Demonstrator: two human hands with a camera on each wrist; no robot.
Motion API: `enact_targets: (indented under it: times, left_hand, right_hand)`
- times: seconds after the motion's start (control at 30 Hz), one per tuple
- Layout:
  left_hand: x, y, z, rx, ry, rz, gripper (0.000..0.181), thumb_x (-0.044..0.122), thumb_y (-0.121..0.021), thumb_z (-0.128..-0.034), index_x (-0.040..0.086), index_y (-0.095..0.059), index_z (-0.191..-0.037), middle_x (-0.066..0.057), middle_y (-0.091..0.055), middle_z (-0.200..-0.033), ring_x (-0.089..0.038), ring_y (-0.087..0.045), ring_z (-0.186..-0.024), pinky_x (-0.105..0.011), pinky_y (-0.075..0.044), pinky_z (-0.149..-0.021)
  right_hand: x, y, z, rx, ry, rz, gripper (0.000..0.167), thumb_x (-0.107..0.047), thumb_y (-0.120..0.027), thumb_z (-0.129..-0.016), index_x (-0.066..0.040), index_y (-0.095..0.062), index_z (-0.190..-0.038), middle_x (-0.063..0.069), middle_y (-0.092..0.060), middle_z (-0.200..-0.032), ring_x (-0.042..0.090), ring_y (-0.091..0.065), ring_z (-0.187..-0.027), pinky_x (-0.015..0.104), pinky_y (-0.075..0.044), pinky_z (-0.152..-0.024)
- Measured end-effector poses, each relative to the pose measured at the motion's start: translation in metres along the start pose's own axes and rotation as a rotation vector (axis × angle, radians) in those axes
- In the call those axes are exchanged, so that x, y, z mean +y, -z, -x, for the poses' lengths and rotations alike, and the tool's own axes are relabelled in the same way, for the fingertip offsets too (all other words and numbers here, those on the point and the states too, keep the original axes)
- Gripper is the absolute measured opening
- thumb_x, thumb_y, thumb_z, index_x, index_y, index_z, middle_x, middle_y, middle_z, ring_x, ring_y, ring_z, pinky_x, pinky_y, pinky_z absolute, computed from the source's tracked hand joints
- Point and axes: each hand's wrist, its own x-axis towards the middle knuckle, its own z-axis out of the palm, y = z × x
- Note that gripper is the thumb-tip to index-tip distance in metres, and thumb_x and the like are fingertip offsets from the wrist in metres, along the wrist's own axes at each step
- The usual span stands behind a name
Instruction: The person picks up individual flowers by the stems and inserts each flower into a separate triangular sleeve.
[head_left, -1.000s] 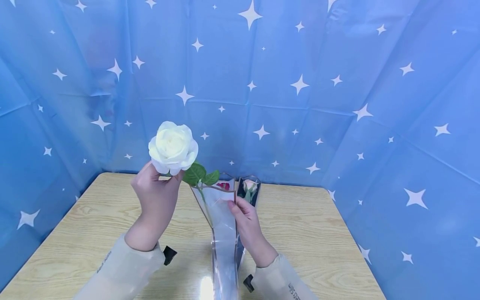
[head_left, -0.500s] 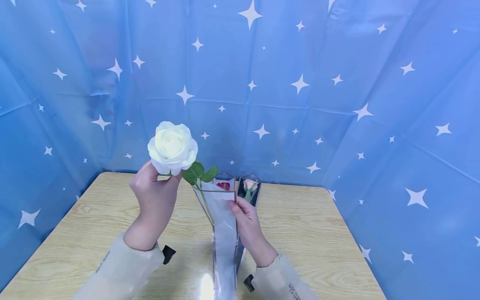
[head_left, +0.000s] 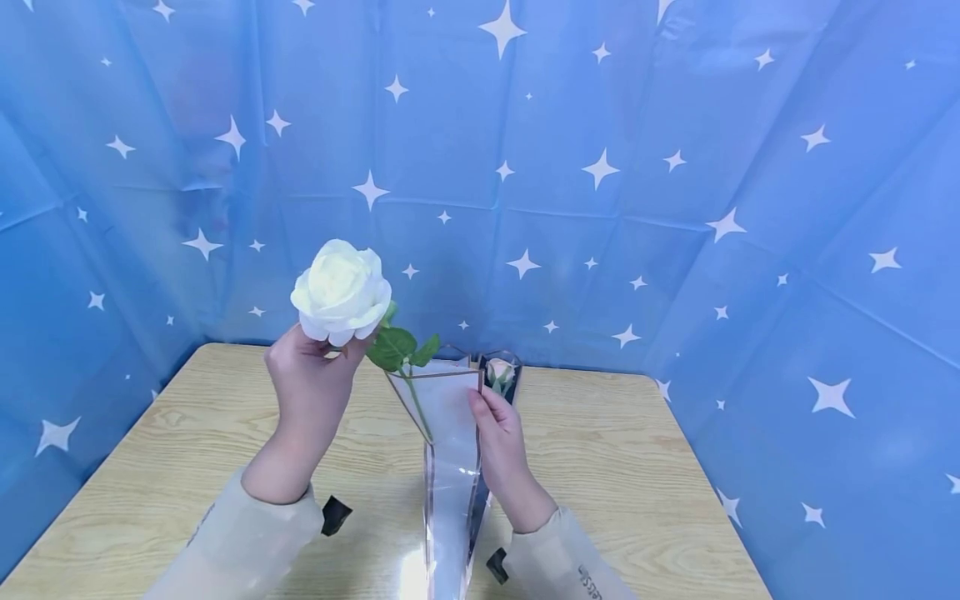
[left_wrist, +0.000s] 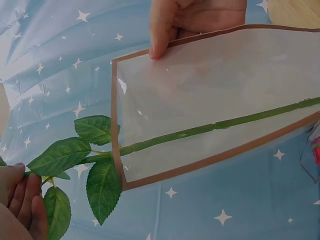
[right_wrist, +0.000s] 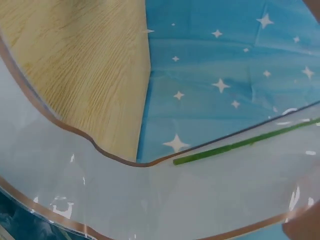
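Observation:
My left hand (head_left: 311, 392) holds a white rose (head_left: 341, 287) just beneath its bloom. In the left wrist view the rose's green stem (left_wrist: 210, 127) runs into a clear and white flower sleeve (left_wrist: 195, 90) with a brown border, its leaves (left_wrist: 60, 156) outside the mouth. Through the plastic, the right wrist view shows the cut stem end (right_wrist: 215, 150) partway down the sleeve. My right hand (head_left: 501, 442) pinches the sleeve's upper right edge between thumb and fingers. The bloom is out of sight in the left wrist view.
Behind the right hand, a pale pink rose (head_left: 500, 371) lies in a dark sleeve on the wooden table (head_left: 615, 467). Part of a red flower (left_wrist: 317, 150) shows at the left wrist view's right edge. A blue star-patterned curtain (head_left: 750, 125) surrounds the table.
My right hand has shifted slightly right and up with the sleeve edge, which now hides the red flower in the head view. The white bloom has moved a little left and up.

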Motion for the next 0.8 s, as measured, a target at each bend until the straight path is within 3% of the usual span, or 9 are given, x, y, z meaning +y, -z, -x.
enact_targets:
  times: [0.2, 0.47, 0.7, 0.8]
  left_hand:
    - [0.002, -0.003, 0.0, -0.083, 0.026, 0.055, 0.021, 0.001, -0.077, -0.0744, 0.002, -0.07, -0.094, -0.011, -0.069, -0.075, 0.006, -0.054, -0.058, -0.01, -0.045, -0.056]
    - [0.005, -0.008, 0.0, -0.231, 0.104, 0.011, 0.018, 0.0, -0.078, -0.0738, 0.005, -0.07, -0.089, -0.007, -0.07, -0.075, 0.006, -0.057, -0.064, -0.009, -0.048, -0.059]
    - [0.009, -0.012, -0.002, -0.358, 0.178, 0.009, 0.019, 0.002, -0.078, -0.0746, 0.007, -0.071, -0.092, -0.006, -0.07, -0.077, -0.001, -0.058, -0.066, -0.013, -0.05, -0.061]
    - [0.011, -0.013, -0.003, -0.368, 0.184, 0.019, 0.019, 0.002, -0.078, -0.0743, 0.006, -0.071, -0.091, -0.007, -0.07, -0.077, -0.001, -0.059, -0.066, -0.014, -0.05, -0.061]
  right_hand:
    - [-0.001, -0.004, -0.001, 0.044, 0.029, 0.023, 0.032, -0.017, -0.053, -0.097, 0.013, -0.061, -0.106, -0.001, -0.059, -0.084, 0.01, -0.051, -0.076, 0.024, -0.045, -0.067]
    - [-0.003, -0.01, -0.001, 0.06, 0.048, -0.026, 0.032, -0.016, -0.055, -0.096, 0.014, -0.062, -0.103, -0.004, -0.055, -0.074, 0.009, -0.048, -0.07, 0.021, -0.042, -0.062]
    - [-0.008, -0.014, 0.0, 0.038, 0.053, -0.043, 0.035, -0.019, -0.054, -0.097, 0.01, -0.061, -0.115, -0.005, -0.066, -0.102, 0.011, -0.054, -0.097, 0.025, -0.045, -0.084]
    - [-0.008, -0.015, -0.001, 0.032, 0.064, -0.04, 0.034, -0.019, -0.053, -0.097, 0.012, -0.061, -0.11, -0.003, -0.062, -0.095, 0.011, -0.052, -0.092, 0.025, -0.043, -0.08]
